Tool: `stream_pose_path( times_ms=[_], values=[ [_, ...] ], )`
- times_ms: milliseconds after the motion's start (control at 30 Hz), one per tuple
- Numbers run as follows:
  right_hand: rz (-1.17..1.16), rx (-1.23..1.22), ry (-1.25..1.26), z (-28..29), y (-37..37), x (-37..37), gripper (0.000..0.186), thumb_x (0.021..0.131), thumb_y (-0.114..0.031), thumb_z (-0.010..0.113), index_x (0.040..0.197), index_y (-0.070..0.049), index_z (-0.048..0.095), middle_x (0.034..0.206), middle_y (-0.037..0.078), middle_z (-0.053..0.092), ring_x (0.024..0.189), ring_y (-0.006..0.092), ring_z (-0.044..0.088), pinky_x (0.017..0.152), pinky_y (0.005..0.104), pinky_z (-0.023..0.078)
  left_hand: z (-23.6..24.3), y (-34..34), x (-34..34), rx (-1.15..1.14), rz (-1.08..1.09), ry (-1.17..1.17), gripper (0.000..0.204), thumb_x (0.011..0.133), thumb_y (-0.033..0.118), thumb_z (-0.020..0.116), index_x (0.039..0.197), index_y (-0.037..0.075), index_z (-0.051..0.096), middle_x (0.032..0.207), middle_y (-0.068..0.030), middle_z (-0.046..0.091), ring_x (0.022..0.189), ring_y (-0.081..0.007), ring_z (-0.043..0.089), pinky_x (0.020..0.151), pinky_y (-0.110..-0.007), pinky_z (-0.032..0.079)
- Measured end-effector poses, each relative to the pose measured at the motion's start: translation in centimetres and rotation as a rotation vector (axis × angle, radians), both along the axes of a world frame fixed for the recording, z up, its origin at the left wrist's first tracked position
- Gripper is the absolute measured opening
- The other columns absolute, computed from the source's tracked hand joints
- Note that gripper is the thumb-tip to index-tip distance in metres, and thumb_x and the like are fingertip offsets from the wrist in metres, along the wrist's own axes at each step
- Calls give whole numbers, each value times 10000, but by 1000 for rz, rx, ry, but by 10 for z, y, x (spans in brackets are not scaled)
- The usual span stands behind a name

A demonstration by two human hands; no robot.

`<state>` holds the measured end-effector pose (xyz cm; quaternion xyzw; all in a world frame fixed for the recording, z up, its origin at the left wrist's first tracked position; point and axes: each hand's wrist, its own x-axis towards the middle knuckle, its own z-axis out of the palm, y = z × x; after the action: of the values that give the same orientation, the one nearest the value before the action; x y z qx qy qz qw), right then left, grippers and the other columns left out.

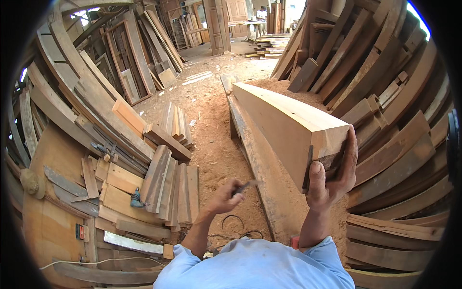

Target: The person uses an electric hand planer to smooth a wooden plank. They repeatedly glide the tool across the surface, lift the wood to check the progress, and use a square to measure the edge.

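A long, thick, pale wooden beam (279,115) stretches away from me above a low, narrow bench (264,202). My right hand (332,180) grips its near end, with the thumb upright on the near side and the fingers around the right side. A thin dark strip (308,166) lies upright along the beam's near edge, beside that thumb; its kind is unclear. To the left of the bench, my left hand (224,197) is closed round a small, slim dark tool (248,187). The tool's tip points right, apart from the beam, and is too blurred to name.
Stacked boards (175,190) and a teal power tool (137,198) lie on the left. Leaning planks (394,159) line the right side. A dark cable (233,224) coils on the sawdust floor (211,120) near me. Far back, a person (261,19) stands by a table.
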<state>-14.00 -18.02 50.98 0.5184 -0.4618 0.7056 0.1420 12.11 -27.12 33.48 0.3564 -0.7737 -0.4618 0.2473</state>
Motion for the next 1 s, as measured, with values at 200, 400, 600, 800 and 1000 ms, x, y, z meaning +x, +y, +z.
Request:
stream_pose_path(
  times_ms=[200, 400, 600, 800, 1000],
  values=[
    [22, -11, 9, 3, -3, -1, 926, 891, -478, 696, 1496, 156, 399, 1414, 266, 544, 1313, 320, 547, 1114, 423, 423, 18, -27, 42, 38, 515, 547, 163, 1021, 56, 547, 1183, 52, 533, 968, -95, 727, 706, -93, 642, 642, -268, 555],
    [29, -20, 4, 6, -6, -4, 930, 887, -468, 713, 1487, 168, 396, 1393, 266, 540, 1294, 322, 546, 1103, 424, 422, 54, -54, 38, -84, 689, 1122, 151, 1053, 102, 563, 1166, 48, 646, 1073, -62, 733, 801, -73, 651, 688, -258, 555],
    [8, 7, 5, 6, -3, 4, 937, 889, -467, 713, 1479, 184, 386, 1410, 290, 514, 1315, 348, 523, 1110, 441, 408, 58, -82, 6, -109, 692, 1151, 153, 1017, 96, 654, 1160, 56, 692, 1009, 21, 679, 844, -48, 574, 768, -226, 483],
    [22, 132, 57, -27, 24, 22, 1015, 931, -504, 691, 1522, 190, 245, 1427, 298, 447, 1328, 366, 477, 1106, 464, 383, 48, -113, -57, -243, 591, 839, 135, 1004, 114, 681, 1121, 51, 662, 966, 18, 654, 886, -79, 576, 823, -260, 480],
    [71, 365, 89, -43, 42, 22, 1133, 857, -664, 669, 1458, 193, 236, 1262, 284, 450, 1169, 354, 518, 973, 469, 436, 40, -157, -102, -122, 458, 774, 123, 1032, 118, 638, 1108, 22, 629, 983, -36, 691, 878, -96, 618, 810, -271, 512]
  ],
)
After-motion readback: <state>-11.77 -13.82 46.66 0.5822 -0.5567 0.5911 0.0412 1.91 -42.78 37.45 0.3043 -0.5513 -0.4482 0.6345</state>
